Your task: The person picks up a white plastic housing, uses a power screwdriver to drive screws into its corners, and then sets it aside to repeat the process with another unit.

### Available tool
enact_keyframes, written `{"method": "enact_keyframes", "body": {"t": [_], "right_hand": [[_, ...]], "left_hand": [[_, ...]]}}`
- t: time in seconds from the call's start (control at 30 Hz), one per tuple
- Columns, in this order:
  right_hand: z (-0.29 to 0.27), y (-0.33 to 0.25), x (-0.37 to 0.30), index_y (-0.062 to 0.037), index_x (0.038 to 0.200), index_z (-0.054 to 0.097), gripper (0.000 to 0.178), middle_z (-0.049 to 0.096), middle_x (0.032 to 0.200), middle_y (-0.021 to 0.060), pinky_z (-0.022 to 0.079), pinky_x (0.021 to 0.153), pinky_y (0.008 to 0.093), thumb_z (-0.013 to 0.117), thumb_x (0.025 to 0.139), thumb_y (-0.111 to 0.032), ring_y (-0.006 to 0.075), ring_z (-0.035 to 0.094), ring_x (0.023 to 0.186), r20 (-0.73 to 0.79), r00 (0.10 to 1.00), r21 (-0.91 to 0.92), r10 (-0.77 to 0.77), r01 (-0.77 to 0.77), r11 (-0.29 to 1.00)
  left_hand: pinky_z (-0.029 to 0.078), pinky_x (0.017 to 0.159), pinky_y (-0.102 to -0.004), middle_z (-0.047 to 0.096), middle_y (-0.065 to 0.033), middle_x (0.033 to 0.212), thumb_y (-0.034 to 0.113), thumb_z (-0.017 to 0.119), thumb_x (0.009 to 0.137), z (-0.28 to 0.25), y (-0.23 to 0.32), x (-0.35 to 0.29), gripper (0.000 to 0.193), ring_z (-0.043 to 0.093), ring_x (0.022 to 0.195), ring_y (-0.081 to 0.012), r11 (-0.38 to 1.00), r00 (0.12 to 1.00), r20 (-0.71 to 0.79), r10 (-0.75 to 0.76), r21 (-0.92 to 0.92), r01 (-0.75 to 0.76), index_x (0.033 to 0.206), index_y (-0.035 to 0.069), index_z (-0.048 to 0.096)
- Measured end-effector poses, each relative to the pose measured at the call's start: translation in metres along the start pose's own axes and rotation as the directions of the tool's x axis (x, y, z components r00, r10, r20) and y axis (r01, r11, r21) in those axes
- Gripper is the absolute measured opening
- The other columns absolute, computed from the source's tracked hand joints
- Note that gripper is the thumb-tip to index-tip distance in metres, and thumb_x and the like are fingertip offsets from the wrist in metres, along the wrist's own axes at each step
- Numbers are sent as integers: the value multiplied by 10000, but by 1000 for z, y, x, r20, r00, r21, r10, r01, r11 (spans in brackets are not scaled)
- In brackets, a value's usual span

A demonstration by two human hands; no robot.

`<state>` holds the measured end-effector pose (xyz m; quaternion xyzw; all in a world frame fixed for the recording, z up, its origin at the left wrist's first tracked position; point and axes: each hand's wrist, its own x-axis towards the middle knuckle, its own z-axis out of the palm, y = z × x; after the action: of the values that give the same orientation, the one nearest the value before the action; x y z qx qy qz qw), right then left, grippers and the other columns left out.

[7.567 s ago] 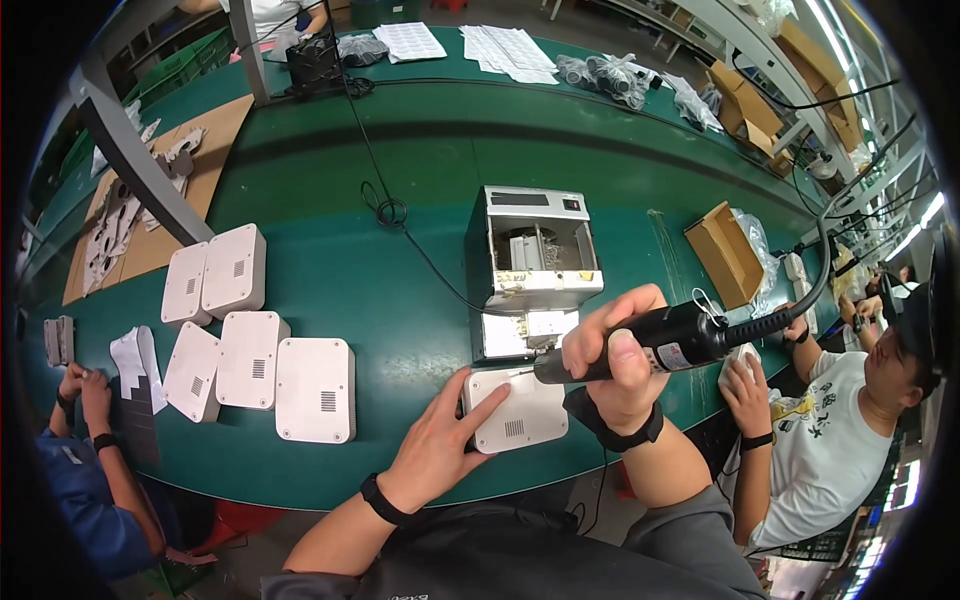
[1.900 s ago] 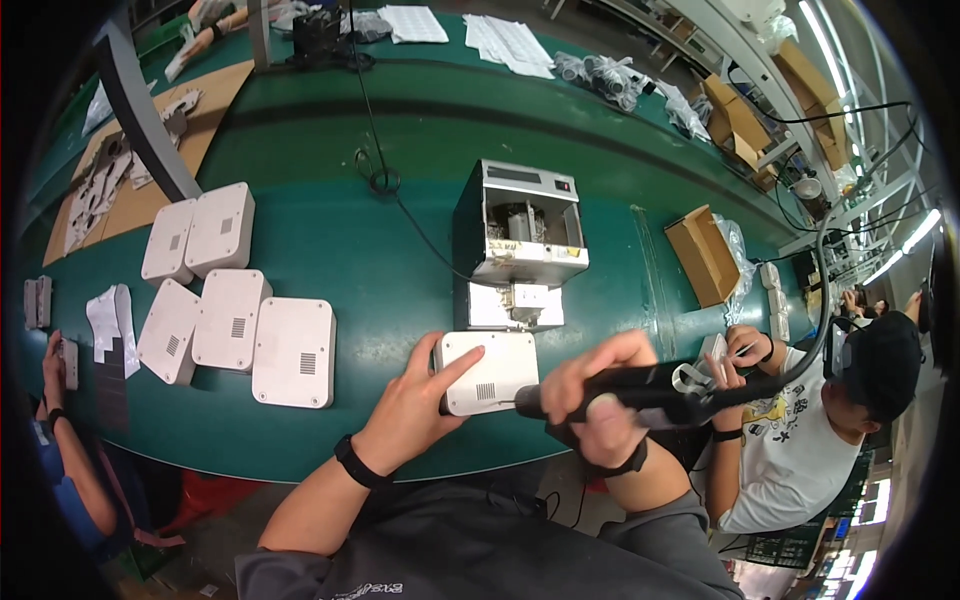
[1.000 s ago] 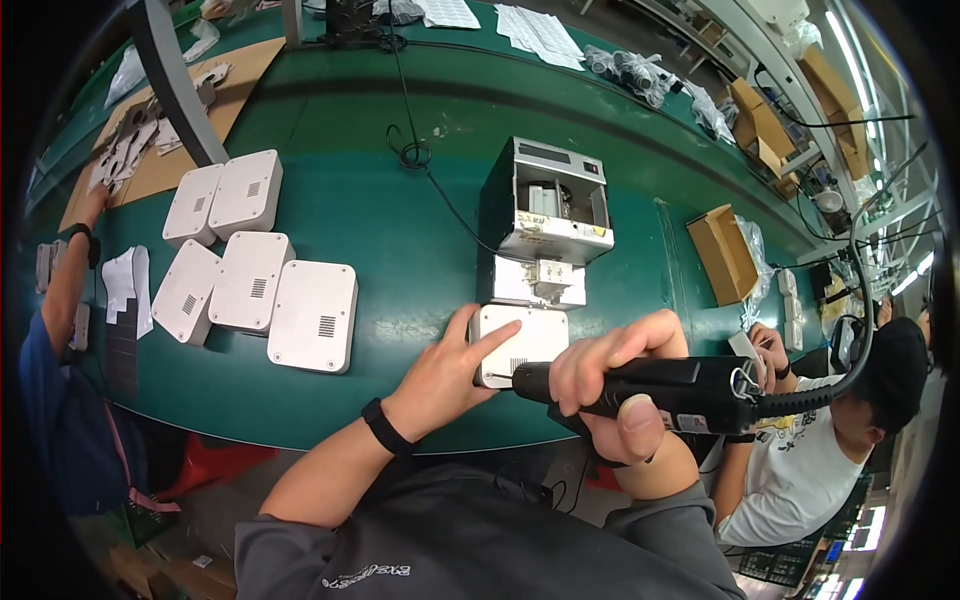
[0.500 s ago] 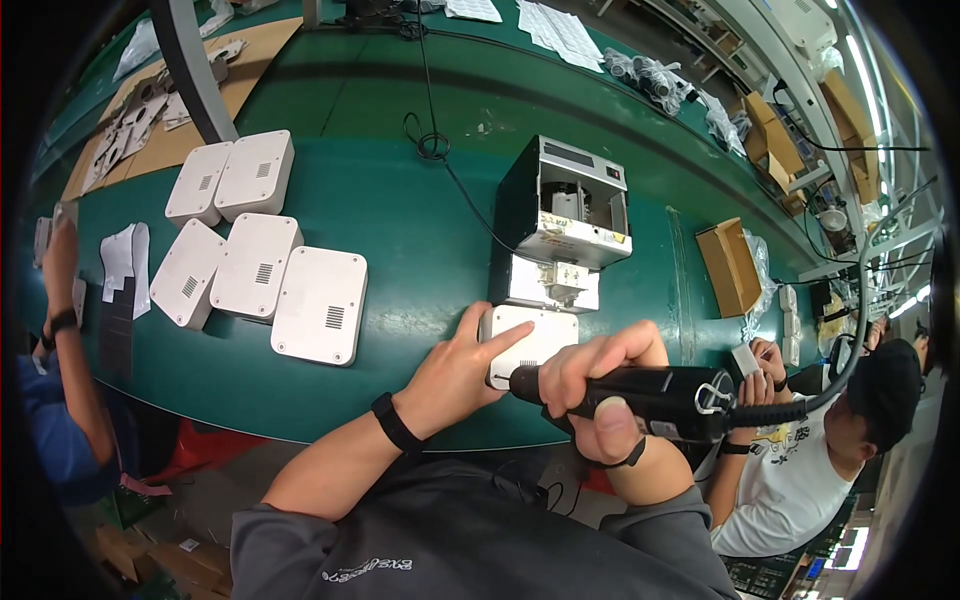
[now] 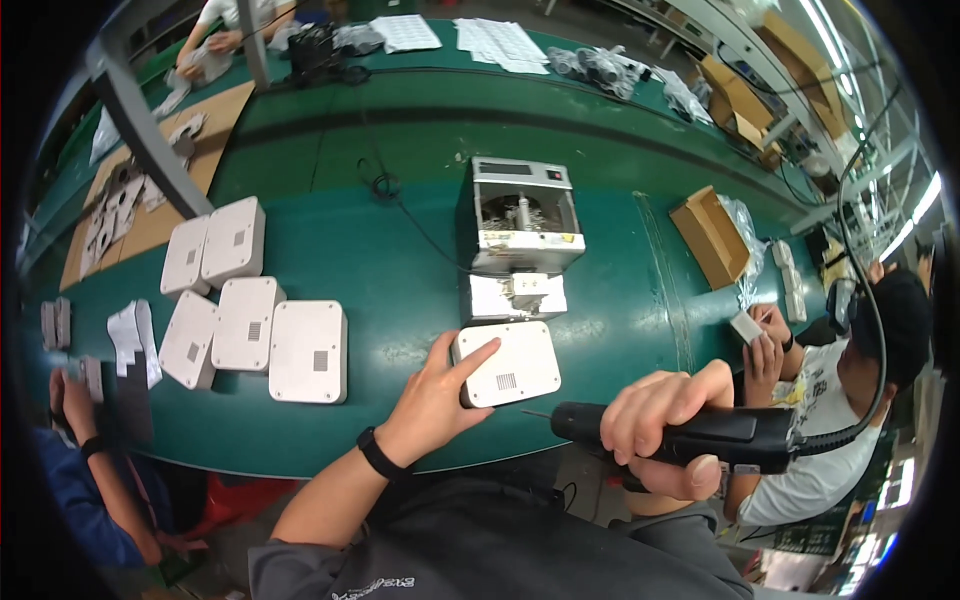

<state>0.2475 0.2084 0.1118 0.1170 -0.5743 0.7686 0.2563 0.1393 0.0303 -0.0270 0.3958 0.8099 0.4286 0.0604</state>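
Observation:
A white plastic box (image 5: 520, 362) with rounded corners, corner screw holes and a slotted vent lies on the green table. My left hand (image 5: 436, 388) grips its left side, fingers over the top and the near edge. To the right, my right hand (image 5: 665, 425) is wrapped round a black electric screwdriver (image 5: 735, 440). The tool points left; its thin bit stands off the box's near edge and touches nothing. Directly behind the box is a screw feeder machine (image 5: 525, 215) with a clear-fronted bay and a metal front block.
Several similar white boxes (image 5: 308, 350) lie at the left. An open cardboard box (image 5: 712, 238) stands at the right, near a co-worker's hands (image 5: 768, 340) holding a small white part. Another person's hands (image 5: 75, 400) work at the far left. A cable (image 5: 862, 290) hangs at the right.
The screwdriver has drawn back to the right, its bit now away from the box. The box has turned slightly under my left hand. The whole view has shifted.

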Motion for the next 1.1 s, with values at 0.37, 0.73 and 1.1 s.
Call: {"method": "enact_keyframes", "body": {"t": [0.37, 0.73, 1.1], "right_hand": [[-122, 11, -96, -32, 996, 455, 386, 583, 722, 97, 501, 561, 341, 764, 840, -203, 190, 573, 603, -303, 949, -84, -87, 65, 994], [-151, 15, -97, 12, 1055, 484, 359, 609, 734, 104, 501, 539, 299, 740, 806, -15, 168, 572, 587, -148, 972, -172, -181, 155, 973], [-164, 21, -106, -41, 1014, 398, 423, 532, 696, 75, 489, 524, 317, 746, 837, -205, 171, 540, 558, -169, 985, -47, -42, 35, 998]], "left_hand": [[592, 806, -355, 615, -244, 1236, 388, 642, 937, 19, 33, 28, 659, 705, 928, -290, 462, 618, 720, -317, -451, 763, 1458, 49, 419], [543, 943, -377, 614, -258, 1250, 502, 400, 1034, 109, 76, 115, 654, 647, 1114, -294, -81, 634, 725, -270, -673, 735, 1482, 28, 347], [433, 1040, -447, 536, -253, 1334, 266, 818, 783, -24, 37, -4, 734, 549, 1206, -403, 887, 961, -232, -152, 397, 236, 1376, -7, 481]]}}
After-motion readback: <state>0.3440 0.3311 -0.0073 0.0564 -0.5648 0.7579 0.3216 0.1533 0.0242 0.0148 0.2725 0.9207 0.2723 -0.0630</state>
